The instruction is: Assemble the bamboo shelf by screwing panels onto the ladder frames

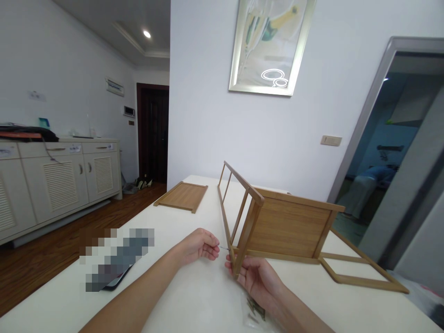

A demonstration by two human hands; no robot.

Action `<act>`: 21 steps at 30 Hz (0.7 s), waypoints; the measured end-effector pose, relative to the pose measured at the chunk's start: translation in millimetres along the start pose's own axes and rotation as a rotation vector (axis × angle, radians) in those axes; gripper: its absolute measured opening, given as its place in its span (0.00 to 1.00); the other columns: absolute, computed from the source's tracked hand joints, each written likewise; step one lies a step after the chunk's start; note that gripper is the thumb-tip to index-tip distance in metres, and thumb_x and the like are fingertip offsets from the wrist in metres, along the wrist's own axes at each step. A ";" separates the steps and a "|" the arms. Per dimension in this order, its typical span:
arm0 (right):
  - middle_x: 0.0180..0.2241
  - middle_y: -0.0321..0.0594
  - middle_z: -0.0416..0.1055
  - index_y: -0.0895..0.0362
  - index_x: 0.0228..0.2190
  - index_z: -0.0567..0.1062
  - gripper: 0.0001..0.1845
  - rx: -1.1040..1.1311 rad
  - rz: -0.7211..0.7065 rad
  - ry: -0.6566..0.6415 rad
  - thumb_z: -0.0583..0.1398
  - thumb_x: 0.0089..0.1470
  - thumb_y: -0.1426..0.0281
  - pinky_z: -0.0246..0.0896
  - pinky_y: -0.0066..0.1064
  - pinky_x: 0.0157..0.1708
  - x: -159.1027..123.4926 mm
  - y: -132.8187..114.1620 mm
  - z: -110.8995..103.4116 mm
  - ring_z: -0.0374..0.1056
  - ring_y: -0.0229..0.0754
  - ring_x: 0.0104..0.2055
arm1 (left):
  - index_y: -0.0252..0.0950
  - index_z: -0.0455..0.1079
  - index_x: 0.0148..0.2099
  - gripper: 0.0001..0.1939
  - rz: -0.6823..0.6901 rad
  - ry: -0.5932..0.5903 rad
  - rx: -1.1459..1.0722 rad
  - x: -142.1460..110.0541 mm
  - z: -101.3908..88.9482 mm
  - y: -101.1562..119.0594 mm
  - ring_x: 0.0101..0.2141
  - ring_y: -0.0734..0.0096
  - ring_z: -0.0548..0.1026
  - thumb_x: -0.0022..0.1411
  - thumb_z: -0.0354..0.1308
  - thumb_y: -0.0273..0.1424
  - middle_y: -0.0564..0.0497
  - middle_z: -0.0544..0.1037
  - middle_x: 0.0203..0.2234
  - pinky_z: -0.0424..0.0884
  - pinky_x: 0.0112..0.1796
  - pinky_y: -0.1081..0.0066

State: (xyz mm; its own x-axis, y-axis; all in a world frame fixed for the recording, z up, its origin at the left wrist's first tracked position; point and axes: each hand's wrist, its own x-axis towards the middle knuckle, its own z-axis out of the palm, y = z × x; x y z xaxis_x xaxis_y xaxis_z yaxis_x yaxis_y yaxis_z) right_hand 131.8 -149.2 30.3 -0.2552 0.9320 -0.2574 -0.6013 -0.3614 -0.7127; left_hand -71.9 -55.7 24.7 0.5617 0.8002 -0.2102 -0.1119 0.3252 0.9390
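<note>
A bamboo shelf frame (287, 226) lies tipped on the white table (194, 296), its ladder-like side rails up in the air. My right hand (255, 275) is closed round the near lower corner of the frame's side rail. My left hand (201, 245) pinches a small thin metal piece, probably a screw (224, 248), and points it at that same corner. The two hands are a few centimetres apart.
A loose bamboo shelf board (182, 196) lies further back on the table. A clear bag of screws (255, 310) sits under my right wrist. A dark phone (114, 280) lies at the table's left edge. A white cabinet (58, 180) stands at left, a doorway (388, 175) at right.
</note>
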 end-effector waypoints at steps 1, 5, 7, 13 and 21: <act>0.39 0.56 0.77 0.70 0.35 0.77 0.14 -0.005 0.000 0.000 0.61 0.42 0.80 0.67 0.32 0.45 -0.1 0.1 0.0 0.75 0.45 0.39 | 0.28 0.72 0.30 0.06 -0.027 0.004 -0.011 1.2 -1.4 -0.9 0.24 0.70 0.78 0.48 0.64 0.26 0.45 0.79 0.23 0.73 0.29 0.73; 0.41 0.56 0.76 0.70 0.34 0.77 0.14 -0.016 0.000 0.004 0.61 0.41 0.80 0.67 0.32 0.45 -0.5 0.3 0.1 0.75 0.45 0.39 | 0.28 0.72 0.31 0.05 -0.130 0.007 -0.040 4.0 -6.7 -3.4 0.24 0.70 0.78 0.50 0.63 0.26 0.44 0.79 0.23 0.74 0.27 0.75; 0.41 0.57 0.76 0.70 0.34 0.77 0.14 -0.012 -0.001 0.007 0.61 0.41 0.80 0.67 0.32 0.45 -0.6 0.1 0.1 0.75 0.45 0.40 | 0.27 0.72 0.30 0.05 -0.155 -0.005 -0.045 3.9 -8.0 -3.8 0.24 0.70 0.78 0.50 0.63 0.25 0.44 0.80 0.23 0.74 0.26 0.76; 0.40 0.56 0.76 0.70 0.35 0.76 0.15 0.005 -0.008 0.014 0.61 0.41 0.81 0.67 0.32 0.45 -0.4 -0.7 0.1 0.75 0.45 0.39 | 0.26 0.73 0.30 0.05 -0.161 -0.026 -0.063 2.7 -7.7 -4.1 0.23 0.72 0.78 0.52 0.64 0.25 0.44 0.80 0.23 0.74 0.26 0.77; 0.40 0.56 0.76 0.69 0.34 0.76 0.13 -0.004 -0.017 0.017 0.61 0.41 0.80 0.68 0.32 0.43 0.7 0.3 -1.5 0.75 0.45 0.39 | 0.26 0.73 0.29 0.08 -0.157 -0.010 -0.051 2.4 -6.7 -4.5 0.22 0.74 0.77 0.53 0.65 0.28 0.45 0.80 0.22 0.73 0.25 0.78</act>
State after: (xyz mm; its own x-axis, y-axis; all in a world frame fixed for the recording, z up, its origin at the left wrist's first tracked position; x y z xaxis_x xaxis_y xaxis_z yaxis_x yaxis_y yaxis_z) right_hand 132.5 -148.7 28.9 -0.2326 0.9382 -0.2562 -0.6019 -0.3458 -0.7198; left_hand -75.6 -51.9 18.2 0.5835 0.7326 -0.3505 -0.0636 0.4714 0.8796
